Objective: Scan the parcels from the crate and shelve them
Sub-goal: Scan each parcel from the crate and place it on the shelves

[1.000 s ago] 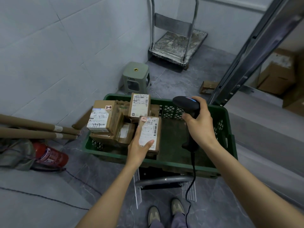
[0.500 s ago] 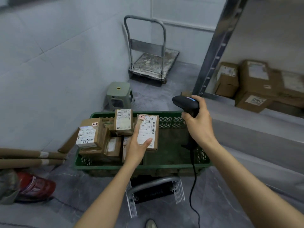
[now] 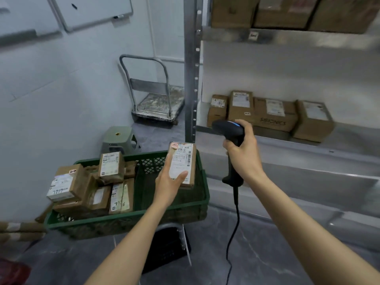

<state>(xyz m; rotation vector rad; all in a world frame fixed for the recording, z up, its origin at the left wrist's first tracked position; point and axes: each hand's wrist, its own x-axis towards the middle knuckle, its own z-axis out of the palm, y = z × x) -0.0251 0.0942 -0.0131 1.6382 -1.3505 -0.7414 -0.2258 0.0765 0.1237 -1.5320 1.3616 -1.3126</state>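
Since the earlier frame the parcel (image 3: 182, 163) has risen and shifted toward 2 o'clock, from over the middle of the crate (image 3: 123, 221) to over its far right corner. The view has tilted up, so two levels of the shelf (image 3: 349, 136) now show.

1. Left hand (image 3: 167, 184): grips the parcel from below, label facing up. The thumb presses on the lower label and the fingers (image 3: 167, 161) lie along the left edge.
2. Right hand (image 3: 245, 155): at 3 o'clock of the parcel, apart from it. Its fingers are wrapped round the grip of the scanner (image 3: 228, 130), whose head points toward 9 o'clock. The cable (image 3: 233, 233) hangs toward 6 o'clock, down to the floor (image 3: 257, 254).
3. Crate: the other parcels (image 3: 92, 188) are stacked in its left half, at 8 o'clock of the held one.

Obstructions:
- The post (image 3: 190, 68) rises at 12 o'clock of the parcel, at the shelf's left edge.
- The scanner and right hand lie between the parcel and the boxes (image 3: 273, 116) lined up on the middle level. The scanner head overlaps the leftmost box.
- More boxes (image 3: 283, 11) fill the upper level.

Surroundings: trolley (image 3: 156, 103) at 11 o'clock, stool (image 3: 118, 138) at 10 o'clock just behind the crate, whiteboard (image 3: 92, 11) on the wall above.
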